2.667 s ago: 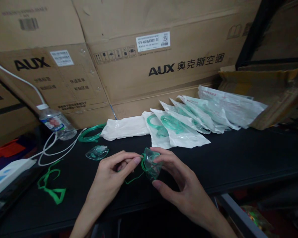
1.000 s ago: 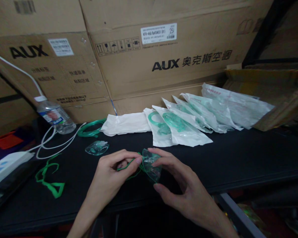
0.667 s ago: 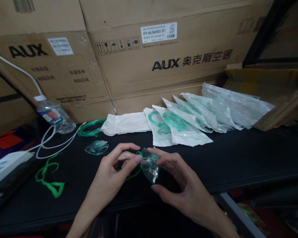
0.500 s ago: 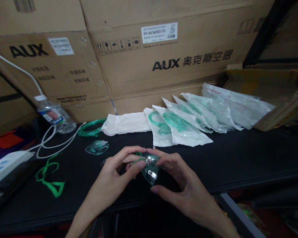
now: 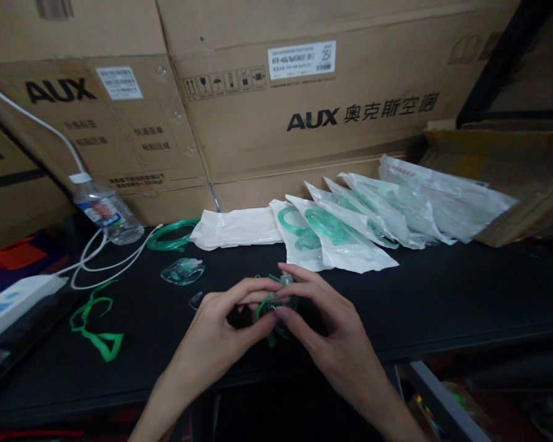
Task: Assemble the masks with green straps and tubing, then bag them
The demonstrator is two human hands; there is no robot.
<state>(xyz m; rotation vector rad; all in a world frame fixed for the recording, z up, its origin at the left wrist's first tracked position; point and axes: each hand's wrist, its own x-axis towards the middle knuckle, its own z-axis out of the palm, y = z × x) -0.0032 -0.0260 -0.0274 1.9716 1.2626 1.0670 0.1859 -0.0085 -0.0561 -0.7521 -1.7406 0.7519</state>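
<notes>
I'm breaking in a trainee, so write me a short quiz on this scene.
1. True or false: the right hand is holding a mask.
2. Which lies between the bottle and the flat white packet?
A) Power strip
B) Green coil
C) Carton
3. Fill in: the loose strap on the table is ____ in colour.

Key: 1. True. 2. B. 3. Green.

Desk (image 5: 442, 307): AUX cartons (image 5: 350, 86) behind. Rear row, left to right: bottle (image 5: 108, 212), coiled tubing (image 5: 166, 247), flat packets (image 5: 235, 228), overlapping mask pouches (image 5: 368, 215) (tubing inside the leftmost two). Left end: power strip (image 5: 16, 301); right of it, strap (image 5: 100, 347). Before the coil: loose mask (image 5: 183, 271). Front centre: second mask (image 5: 289, 299), between left hand (image 5: 225, 316) and right hand (image 5: 327, 313).
</notes>
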